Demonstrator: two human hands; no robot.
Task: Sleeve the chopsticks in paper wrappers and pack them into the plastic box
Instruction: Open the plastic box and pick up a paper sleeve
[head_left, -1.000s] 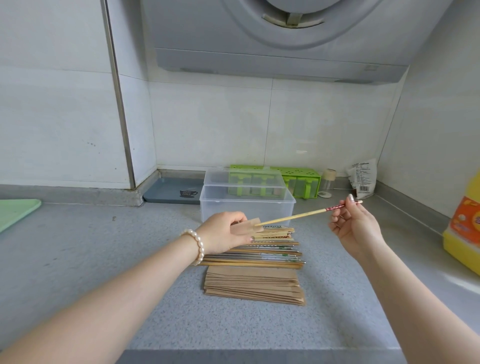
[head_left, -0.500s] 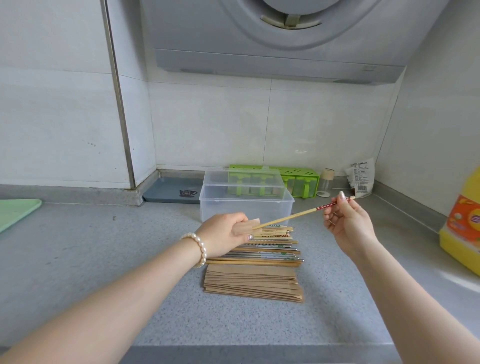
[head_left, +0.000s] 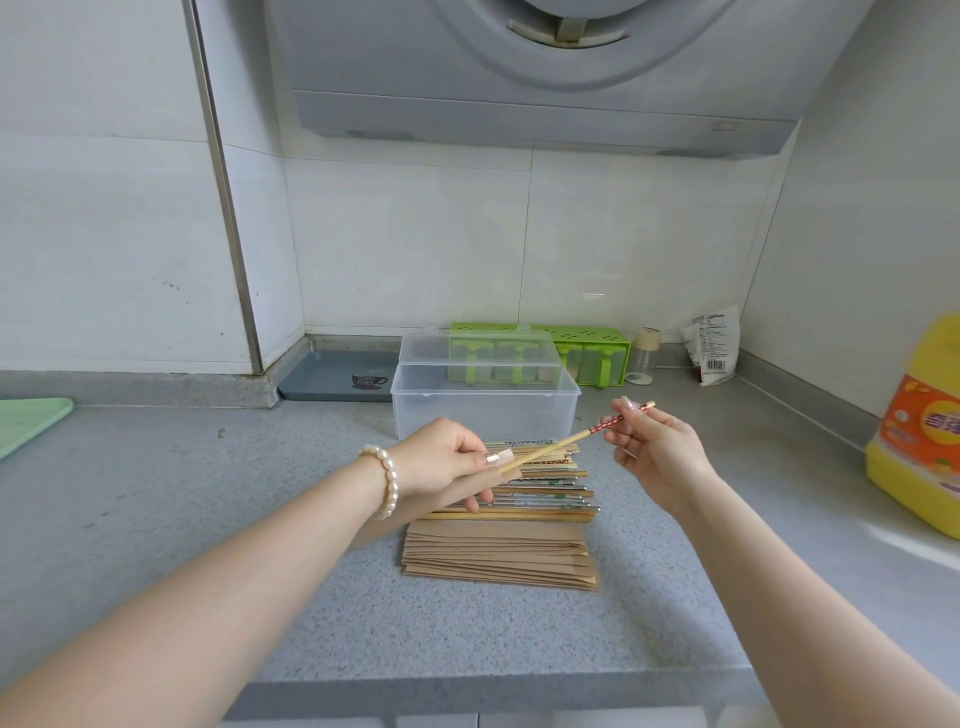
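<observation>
A pale green board (head_left: 28, 423) at nine o'clock is cut off by the frame's left edge. The left hand (head_left: 441, 462), with a pearl bracelet (head_left: 385, 480) at the wrist, pinches a brown paper wrapper (head_left: 506, 464); only its open end shows past the fingers, the rest is hidden under the palm. The thin tip of a bamboo chopstick with a red patterned top (head_left: 576, 439) sits at that opening. How far it has entered cannot be made out. The chopstick slants up toward two o'clock to the right hand (head_left: 657, 452), whose fingertips grip its red end. Below both hands, loose chopsticks (head_left: 545, 493) lie on the speckled grey worktop (head_left: 208, 519), with a stack of brown wrappers (head_left: 498, 556) at six o'clock of them. The clear plastic box (head_left: 485, 408) stands open at twelve o'clock. A blurred yellow bottle (head_left: 919, 431) at three o'clock is cropped.
</observation>
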